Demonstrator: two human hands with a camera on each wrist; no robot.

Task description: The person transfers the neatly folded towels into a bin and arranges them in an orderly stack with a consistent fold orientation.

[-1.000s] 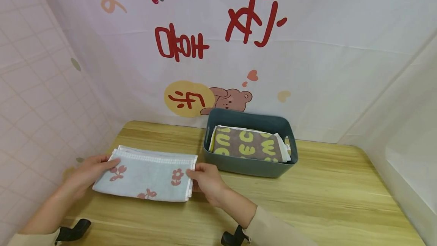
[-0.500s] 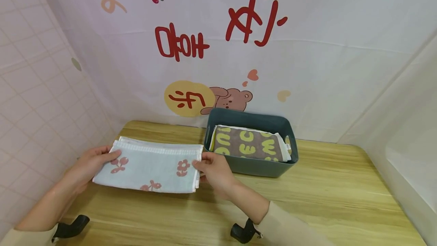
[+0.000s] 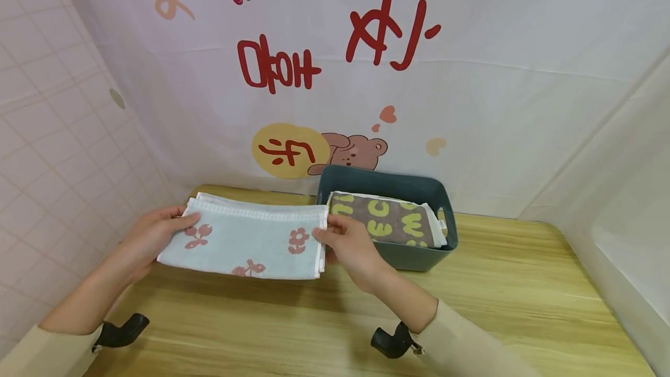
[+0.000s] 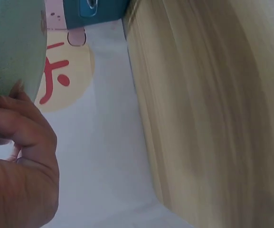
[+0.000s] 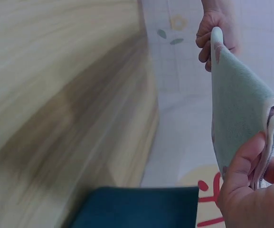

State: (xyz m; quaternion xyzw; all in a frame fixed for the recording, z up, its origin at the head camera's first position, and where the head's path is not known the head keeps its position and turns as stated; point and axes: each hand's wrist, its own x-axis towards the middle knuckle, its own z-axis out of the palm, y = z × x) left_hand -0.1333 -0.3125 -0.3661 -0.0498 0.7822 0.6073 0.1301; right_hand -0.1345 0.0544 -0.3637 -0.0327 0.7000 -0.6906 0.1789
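Observation:
A folded pale blue towel with pink flower and cherry shapes hangs above the table between both hands. My left hand pinches its left end, thumb on top. At the right end my right hand grips the layered edge, thumb on top and fingers beneath. The right wrist view shows the towel edge-on, raised off the wood, with the left hand at its far end. Just beyond the right hand stands a dark teal bin. Inside it lies a folded brown towel with yellow-green letters.
The wooden table extends right and in front of the bin. A white printed cloth backdrop rises behind the table, with a grid-patterned cloth at the left. Black curved pieces sit at both sleeves.
Both hands have moved the pale blue towel up and rightward, away from the table's front. Its right end now overlaps the bin's left side in the head view. The bin has stayed put.

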